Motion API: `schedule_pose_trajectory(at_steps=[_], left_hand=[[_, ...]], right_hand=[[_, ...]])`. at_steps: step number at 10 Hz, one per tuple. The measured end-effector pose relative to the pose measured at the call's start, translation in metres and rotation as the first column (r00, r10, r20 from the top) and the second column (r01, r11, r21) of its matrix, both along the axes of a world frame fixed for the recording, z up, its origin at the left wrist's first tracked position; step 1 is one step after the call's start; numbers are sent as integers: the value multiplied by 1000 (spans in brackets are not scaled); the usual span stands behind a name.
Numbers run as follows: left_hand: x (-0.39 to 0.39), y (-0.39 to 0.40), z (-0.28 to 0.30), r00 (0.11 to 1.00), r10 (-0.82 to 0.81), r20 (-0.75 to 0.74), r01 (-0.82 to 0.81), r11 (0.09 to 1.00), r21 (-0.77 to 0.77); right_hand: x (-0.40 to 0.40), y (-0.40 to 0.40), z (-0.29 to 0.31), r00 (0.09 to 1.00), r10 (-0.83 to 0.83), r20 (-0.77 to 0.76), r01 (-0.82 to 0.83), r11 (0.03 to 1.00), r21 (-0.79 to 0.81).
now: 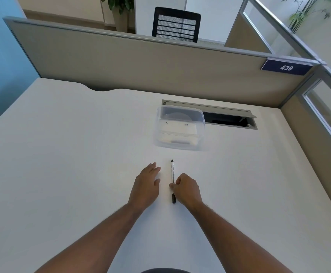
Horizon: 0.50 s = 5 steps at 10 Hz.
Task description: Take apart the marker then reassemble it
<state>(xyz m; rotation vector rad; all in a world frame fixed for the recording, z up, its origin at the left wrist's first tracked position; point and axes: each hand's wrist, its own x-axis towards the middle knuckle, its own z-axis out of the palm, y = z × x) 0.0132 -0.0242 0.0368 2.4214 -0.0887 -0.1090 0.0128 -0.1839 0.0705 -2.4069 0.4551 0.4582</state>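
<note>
Seemingly nothing has been taken apart yet: the marker [172,180] lies whole on the table [62,154], pinched mid-barrel by the curled right hand [187,189]. The left hand [147,184] is held open, empty, beside it.

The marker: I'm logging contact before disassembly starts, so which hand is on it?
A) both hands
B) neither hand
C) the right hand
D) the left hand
C: the right hand has its fingers against the marker lying on the desk, while the left hand rests flat beside it, apart from it.
</note>
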Motion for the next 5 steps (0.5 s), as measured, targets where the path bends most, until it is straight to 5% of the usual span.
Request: schedule_pose_trajectory(at_steps=[2,5], left_hand=[[-1,1,-10,993,-112,49,95,957,273],[-2,3,-11,973,-161,-163,219,869,445]], right_hand=[[-8,-26,-9,963,192,189,-128,944,-305],[-17,-50,-29,914,405,33,-366,856,-365]])
